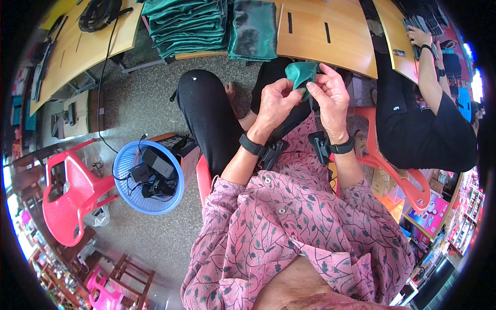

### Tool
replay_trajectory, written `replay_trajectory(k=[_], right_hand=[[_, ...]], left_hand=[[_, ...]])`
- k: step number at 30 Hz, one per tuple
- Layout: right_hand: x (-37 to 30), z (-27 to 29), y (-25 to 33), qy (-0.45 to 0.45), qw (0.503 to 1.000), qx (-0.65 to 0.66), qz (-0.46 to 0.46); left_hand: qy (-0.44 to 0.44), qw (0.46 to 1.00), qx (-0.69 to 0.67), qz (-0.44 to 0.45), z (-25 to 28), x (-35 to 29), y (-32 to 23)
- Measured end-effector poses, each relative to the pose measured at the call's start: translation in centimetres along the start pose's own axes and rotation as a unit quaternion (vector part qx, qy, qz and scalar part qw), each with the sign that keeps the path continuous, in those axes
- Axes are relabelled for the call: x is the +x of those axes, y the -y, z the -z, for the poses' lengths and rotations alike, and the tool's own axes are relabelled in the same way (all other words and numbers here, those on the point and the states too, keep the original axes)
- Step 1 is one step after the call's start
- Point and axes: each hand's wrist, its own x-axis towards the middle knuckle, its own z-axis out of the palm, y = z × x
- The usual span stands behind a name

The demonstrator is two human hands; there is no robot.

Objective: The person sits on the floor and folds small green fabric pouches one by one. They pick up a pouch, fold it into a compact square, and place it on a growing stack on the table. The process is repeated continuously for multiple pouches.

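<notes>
A small piece of shiny green fabric (299, 74) is pinched between my two hands, in front of the table's near edge. My left hand (276, 103) grips its lower left side with thumb and fingers. My right hand (332, 95) holds its right side, the thumb pressed against the cloth and the fingers partly behind it. Just beyond, a folded green cloth (253, 31) lies flat on the table, its near end at the edge. Beside it on the left rises a tall stack of folded green cloths (183, 26).
The wooden table (330, 33) has dark slots. To the left, a blue basket (178, 191) holds black devices and cables, near a pink plastic chair (77, 181). A black cable (105, 77) hangs down to the basket. Close on my right sits another person (426, 124), hands at a table.
</notes>
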Motion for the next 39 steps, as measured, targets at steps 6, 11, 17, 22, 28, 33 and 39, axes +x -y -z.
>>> replay_trajectory(k=[6,11,17,22,28,33,39], right_hand=[[0.4,1.2,-0.2,0.034,0.995,-0.086,-0.037],[0.3,0.9,0.2,0.028,0.996,-0.073,-0.037],[0.3,1.3,-1.0,0.015,0.995,-0.095,-0.014],[0.3,1.0,-0.8,-0.005,0.997,-0.073,-0.037],[0.4,1.3,-1.0,0.002,0.997,-0.071,-0.032],[0.1,1.4,-1.1,0.044,0.996,-0.063,-0.038],[-0.3,0.6,-0.9,0.066,0.995,-0.049,-0.059]], left_hand=[[0.049,0.978,-0.204,0.021,0.3,-0.1,-0.2],[0.036,0.990,-0.133,0.016,0.3,0.1,0.2],[-0.013,0.993,-0.119,0.014,-0.3,-0.4,-0.7],[-0.109,0.978,-0.032,-0.175,-0.8,-0.2,-0.6],[0.139,0.952,-0.206,-0.177,2.8,-3.0,-7.0],[0.516,0.621,-0.395,-0.439,4.6,-5.6,-13.1],[0.566,0.563,-0.364,-0.480,4.9,-9.7,-16.9]])
